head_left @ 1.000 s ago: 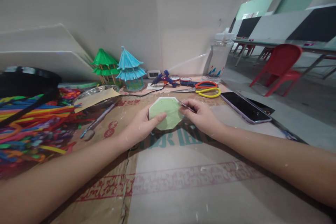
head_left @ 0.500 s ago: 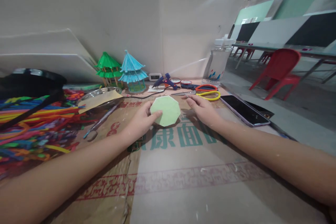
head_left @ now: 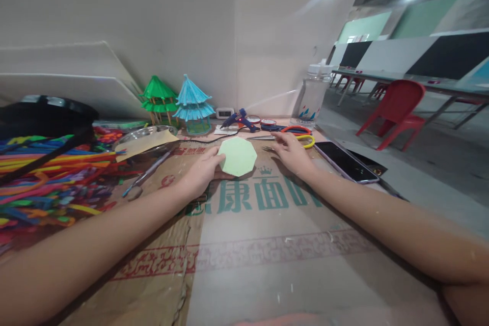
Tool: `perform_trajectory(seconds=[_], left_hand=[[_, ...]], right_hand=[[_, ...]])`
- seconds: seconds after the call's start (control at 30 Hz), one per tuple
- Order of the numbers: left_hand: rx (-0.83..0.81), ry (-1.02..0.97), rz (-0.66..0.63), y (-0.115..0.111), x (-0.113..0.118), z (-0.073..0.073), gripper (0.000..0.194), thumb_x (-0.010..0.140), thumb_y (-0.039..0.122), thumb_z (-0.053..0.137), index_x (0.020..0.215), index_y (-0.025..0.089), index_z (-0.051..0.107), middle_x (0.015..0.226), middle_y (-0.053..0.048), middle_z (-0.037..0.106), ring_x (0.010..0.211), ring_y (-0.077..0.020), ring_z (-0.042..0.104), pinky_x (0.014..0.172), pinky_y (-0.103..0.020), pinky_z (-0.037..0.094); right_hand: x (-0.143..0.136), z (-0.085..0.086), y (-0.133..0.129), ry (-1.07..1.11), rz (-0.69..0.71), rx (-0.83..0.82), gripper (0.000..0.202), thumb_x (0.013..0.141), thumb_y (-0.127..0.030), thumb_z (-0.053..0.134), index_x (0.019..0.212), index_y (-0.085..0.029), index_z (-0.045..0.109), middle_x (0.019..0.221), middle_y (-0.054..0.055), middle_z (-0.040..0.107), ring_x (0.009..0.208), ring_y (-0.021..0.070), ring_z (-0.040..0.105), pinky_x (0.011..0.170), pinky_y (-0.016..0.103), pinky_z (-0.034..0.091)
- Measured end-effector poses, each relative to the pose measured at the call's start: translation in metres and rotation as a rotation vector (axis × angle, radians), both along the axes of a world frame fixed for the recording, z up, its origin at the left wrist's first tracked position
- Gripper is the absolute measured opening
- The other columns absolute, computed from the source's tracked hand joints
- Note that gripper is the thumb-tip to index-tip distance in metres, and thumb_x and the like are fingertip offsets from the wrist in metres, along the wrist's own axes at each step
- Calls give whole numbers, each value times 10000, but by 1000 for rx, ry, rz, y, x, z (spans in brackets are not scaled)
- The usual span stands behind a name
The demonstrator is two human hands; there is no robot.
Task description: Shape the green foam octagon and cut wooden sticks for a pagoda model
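Note:
My left hand point(head_left: 204, 170) grips a pale green octagon point(head_left: 239, 157) by its left edge. Its flat face is turned toward me, and it is held above the cardboard. To the right, my right hand point(head_left: 292, 153) has its fingers drawn together. A small thin thing pokes out at the fingertips, too tiny to name. Just behind that hand lie scissors with yellow handles point(head_left: 306, 141) and an orange-red pair of handles point(head_left: 298, 129); their blades are partly hidden.
Colourful pipe cleaners point(head_left: 57, 183) cover the left side, beside a metal dish point(head_left: 147, 135). At the back stand a green pavilion model point(head_left: 158, 94), a blue one point(head_left: 193, 104), a glue gun point(head_left: 240, 119) and a clear bottle point(head_left: 311, 94). A phone point(head_left: 346, 162) lies right.
The octagon has risen slightly and shifted left, and my left thumb now covers less of its face. My right hand's fingers have curled downward. The view has turned a little.

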State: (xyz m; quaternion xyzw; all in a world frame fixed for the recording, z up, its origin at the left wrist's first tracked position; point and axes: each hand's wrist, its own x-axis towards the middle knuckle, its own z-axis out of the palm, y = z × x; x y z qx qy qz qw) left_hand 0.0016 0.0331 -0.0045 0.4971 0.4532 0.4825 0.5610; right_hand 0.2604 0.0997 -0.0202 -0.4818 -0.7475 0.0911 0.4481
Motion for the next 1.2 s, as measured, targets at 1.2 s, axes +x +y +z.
perform_trajectory(seconds=[1.2], left_hand=[[372,1953,268,-19,-153,94,423,995,220,367,1354,153,581,995,-117,757,916,-284,721,840,-364,528]], right_hand=[[-25,54,-50,711,305,-471,303,824,-482,650,872,-192,576,586,-8,567,480,115,504,400,221,373]])
